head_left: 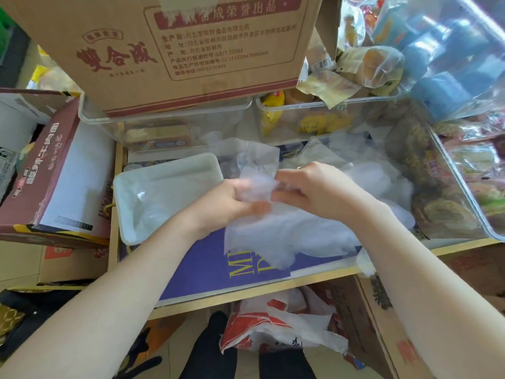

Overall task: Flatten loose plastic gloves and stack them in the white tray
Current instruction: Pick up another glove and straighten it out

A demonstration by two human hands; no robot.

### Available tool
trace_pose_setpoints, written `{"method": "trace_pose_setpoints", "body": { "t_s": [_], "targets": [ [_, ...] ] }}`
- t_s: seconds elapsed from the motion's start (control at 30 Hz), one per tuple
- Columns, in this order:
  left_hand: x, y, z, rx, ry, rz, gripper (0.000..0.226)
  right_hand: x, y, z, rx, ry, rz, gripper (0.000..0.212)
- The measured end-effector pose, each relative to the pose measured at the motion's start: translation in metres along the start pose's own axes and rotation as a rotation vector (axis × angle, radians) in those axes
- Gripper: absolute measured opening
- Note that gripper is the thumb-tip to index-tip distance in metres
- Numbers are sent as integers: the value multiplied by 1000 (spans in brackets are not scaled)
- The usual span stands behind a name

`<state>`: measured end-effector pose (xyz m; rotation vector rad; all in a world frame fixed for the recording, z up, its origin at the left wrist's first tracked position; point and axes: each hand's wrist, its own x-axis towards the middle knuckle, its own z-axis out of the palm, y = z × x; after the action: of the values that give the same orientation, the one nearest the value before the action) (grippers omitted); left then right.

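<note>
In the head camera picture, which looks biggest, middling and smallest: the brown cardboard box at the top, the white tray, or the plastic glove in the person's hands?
1. Cardboard box, clearly the largest, though cut off by the frame.
2. White tray.
3. Plastic glove held between the left hand and right hand, smallest; it is see-through and blurred, so its outline is uncertain.

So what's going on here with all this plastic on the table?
A person is sorting thin plastic gloves. Both hands, left hand and right hand, pinch one clear glove between them, held up just right of the white tray. Some clear plastic already lies in the tray. A loose heap of gloves sits on the purple surface beneath the hands.
</note>
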<state>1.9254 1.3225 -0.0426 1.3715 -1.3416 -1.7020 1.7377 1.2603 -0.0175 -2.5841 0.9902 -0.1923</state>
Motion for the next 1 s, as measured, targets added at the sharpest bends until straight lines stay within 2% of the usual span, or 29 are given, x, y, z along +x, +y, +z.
{"method": "trace_pose_setpoints", "body": {
  "t_s": [0.07,0.2,0.3,0.4,0.5,0.57,0.67,0.73,0.87,1.0],
  "targets": [
    [8,-13,17,-112,96,-57,27,7,9,19,-59,12,8,30],
    [7,-52,40,-367,409,-340,7,-1,29,53,-211,155,138,35],
    [1,-71,49,-484,517,-475,19,-33,21,73,-75,315,243,25],
    [-2,-77,51,-557,552,-463,21,-54,-3,92,136,193,275,20],
    [-8,-74,48,-657,488,-384,25,-46,-25,105,357,8,379,24],
    [-13,-72,45,-730,475,-338,30,-37,-34,108,492,37,456,24],
    [-13,-71,43,-578,577,-300,27,-25,-34,111,471,131,464,24],
    [-10,-70,41,-440,636,-279,25,-15,-26,106,432,156,408,33],
    [-5,-62,39,-307,653,-192,21,16,-2,91,316,98,230,42],
    [-7,-59,34,-257,720,-174,18,35,8,83,177,114,13,29]
  ]
}}
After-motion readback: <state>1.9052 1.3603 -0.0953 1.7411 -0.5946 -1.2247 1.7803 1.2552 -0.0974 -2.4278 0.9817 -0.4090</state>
